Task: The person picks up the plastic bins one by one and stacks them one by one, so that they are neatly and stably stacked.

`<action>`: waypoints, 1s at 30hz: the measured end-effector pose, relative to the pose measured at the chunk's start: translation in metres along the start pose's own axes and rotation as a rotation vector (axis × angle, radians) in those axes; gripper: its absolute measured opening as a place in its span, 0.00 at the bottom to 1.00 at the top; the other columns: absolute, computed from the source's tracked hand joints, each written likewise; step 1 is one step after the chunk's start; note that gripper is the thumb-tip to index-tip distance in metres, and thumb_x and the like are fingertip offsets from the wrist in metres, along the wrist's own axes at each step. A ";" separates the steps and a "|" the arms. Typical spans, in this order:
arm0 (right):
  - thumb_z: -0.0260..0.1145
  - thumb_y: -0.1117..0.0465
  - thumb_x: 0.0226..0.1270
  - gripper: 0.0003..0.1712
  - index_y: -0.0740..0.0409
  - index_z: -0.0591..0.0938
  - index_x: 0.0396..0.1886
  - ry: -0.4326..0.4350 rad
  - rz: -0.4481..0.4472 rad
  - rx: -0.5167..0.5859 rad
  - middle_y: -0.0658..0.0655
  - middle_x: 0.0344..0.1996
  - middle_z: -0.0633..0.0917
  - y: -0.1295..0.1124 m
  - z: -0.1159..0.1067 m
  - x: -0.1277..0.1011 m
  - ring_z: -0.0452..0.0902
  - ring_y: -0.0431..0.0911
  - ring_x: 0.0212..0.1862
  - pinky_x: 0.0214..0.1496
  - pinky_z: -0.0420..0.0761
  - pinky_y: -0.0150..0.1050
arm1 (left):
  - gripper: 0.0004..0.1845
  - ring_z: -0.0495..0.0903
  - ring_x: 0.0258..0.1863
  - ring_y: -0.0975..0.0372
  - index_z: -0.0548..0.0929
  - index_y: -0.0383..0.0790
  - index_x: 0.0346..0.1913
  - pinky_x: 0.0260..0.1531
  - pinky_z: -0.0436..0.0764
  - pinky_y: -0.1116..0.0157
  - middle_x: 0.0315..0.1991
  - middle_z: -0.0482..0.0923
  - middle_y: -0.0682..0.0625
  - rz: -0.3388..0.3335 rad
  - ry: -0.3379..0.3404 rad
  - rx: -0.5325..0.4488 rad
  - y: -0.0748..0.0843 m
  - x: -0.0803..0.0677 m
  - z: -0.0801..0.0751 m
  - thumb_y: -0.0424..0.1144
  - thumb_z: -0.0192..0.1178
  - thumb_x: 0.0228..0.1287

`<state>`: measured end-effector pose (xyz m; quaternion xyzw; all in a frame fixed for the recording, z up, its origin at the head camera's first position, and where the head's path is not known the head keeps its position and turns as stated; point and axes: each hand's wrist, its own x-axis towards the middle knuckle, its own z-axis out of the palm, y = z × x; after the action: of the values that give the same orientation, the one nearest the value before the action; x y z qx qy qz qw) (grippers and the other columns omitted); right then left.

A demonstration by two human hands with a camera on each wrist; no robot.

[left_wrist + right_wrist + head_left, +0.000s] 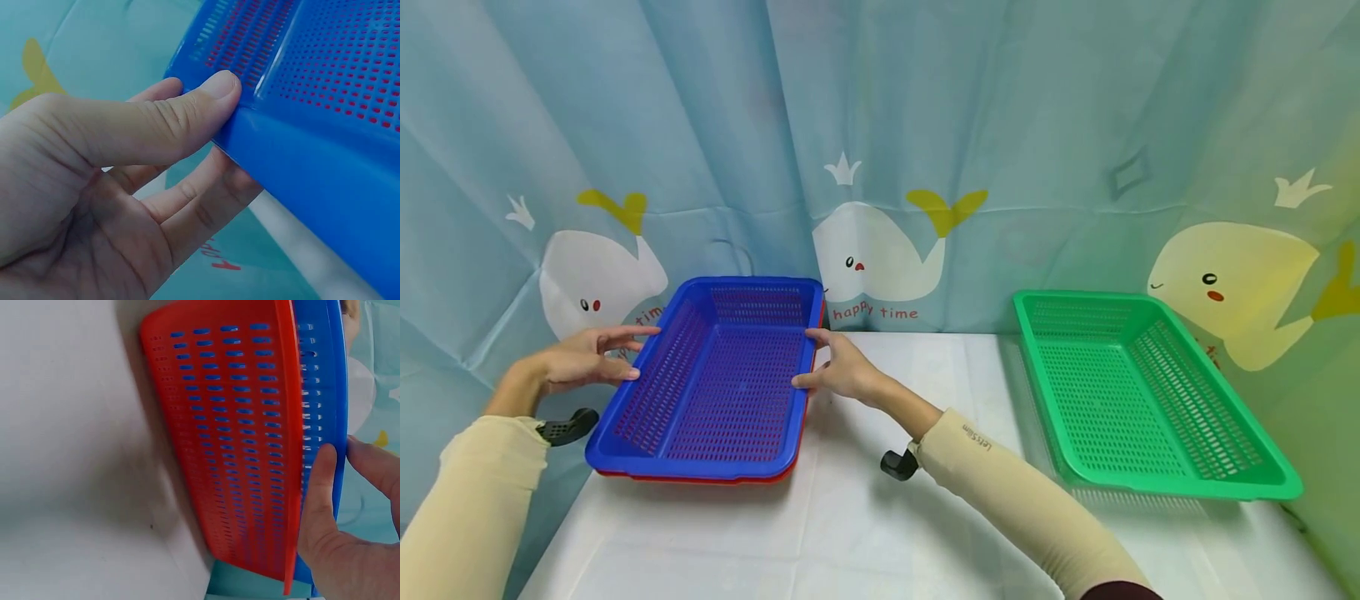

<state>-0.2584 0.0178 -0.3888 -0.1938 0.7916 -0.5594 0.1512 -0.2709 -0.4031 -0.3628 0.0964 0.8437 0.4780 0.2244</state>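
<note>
A blue perforated basket (722, 383) sits nested inside a red basket (700, 479) at the left of the white table (865, 517). My left hand (613, 358) is at the blue basket's left rim. In the left wrist view its thumb (187, 119) lies on top of the blue rim (300, 162), with the fingers underneath. My right hand (827, 367) holds the right rim. In the right wrist view its thumb (322, 487) and fingers pinch the blue rim (322, 381) just beside the red basket's wall (231, 425).
An empty green basket (1150, 487) stands at the right of the table. A blue curtain printed with whales (880, 167) hangs close behind both baskets. The table's left edge is just beside the nested pair.
</note>
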 end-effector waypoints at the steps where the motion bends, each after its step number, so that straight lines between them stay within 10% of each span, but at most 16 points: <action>1: 0.77 0.63 0.55 0.49 0.61 0.62 0.74 -0.002 -0.001 0.004 0.61 0.57 0.72 0.001 0.001 0.000 0.86 0.50 0.30 0.39 0.81 0.37 | 0.43 0.74 0.56 0.44 0.56 0.40 0.76 0.51 0.79 0.45 0.70 0.50 0.29 -0.002 -0.001 0.000 -0.001 0.000 0.000 0.33 0.67 0.61; 30: 0.76 0.63 0.56 0.49 0.62 0.61 0.74 0.014 0.015 -0.020 0.62 0.58 0.72 0.003 0.006 -0.001 0.85 0.46 0.29 0.36 0.83 0.41 | 0.44 0.72 0.58 0.42 0.56 0.39 0.75 0.51 0.78 0.44 0.70 0.51 0.29 -0.025 -0.010 0.006 0.002 0.001 0.005 0.35 0.68 0.61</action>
<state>-0.2550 0.0141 -0.3935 -0.1856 0.7997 -0.5515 0.1479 -0.2693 -0.3983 -0.3638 0.0887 0.8452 0.4721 0.2343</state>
